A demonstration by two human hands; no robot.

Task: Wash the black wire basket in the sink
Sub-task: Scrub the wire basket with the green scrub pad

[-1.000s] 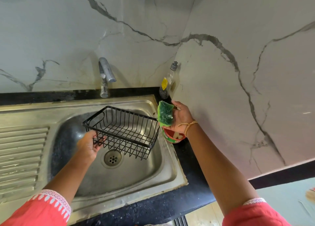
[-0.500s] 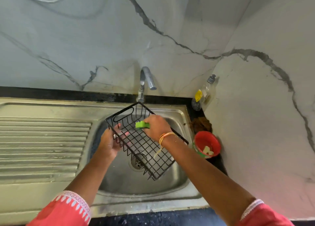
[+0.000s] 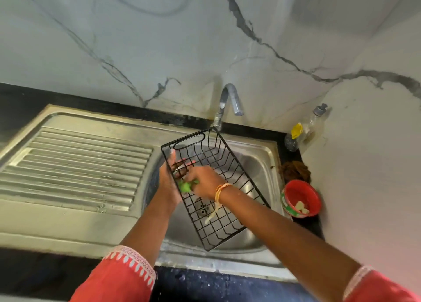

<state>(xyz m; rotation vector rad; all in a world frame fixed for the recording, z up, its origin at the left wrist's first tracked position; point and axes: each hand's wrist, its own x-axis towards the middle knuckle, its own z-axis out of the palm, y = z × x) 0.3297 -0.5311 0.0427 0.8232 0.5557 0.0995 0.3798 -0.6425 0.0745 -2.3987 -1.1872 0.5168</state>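
Note:
The black wire basket (image 3: pixel 218 219) hangs tilted over the steel sink bowl (image 3: pixel 259 172), its handle end toward the tap. My left hand (image 3: pixel 168 176) grips its left long side from outside, fingers curled through the wires. My right hand (image 3: pixel 202 183) is inside the basket, pressing a green sponge (image 3: pixel 185 186) against the wires near the left hand. The sponge is mostly covered by my fingers. The drain shows through the basket's floor.
A curved tap (image 3: pixel 227 101) stands behind the bowl, no water running. A ribbed steel drainboard (image 3: pixel 75 165) lies left. On the black counter to the right are a red bowl (image 3: pixel 300 197), a brown scrubber (image 3: pixel 295 170) and a clear soap bottle (image 3: pixel 307 131) against the marble wall.
My right hand brought the sponge from beside the red bowl into the basket and slid it down toward the left hand. The basket tipped and turned lengthwise over the bowl.

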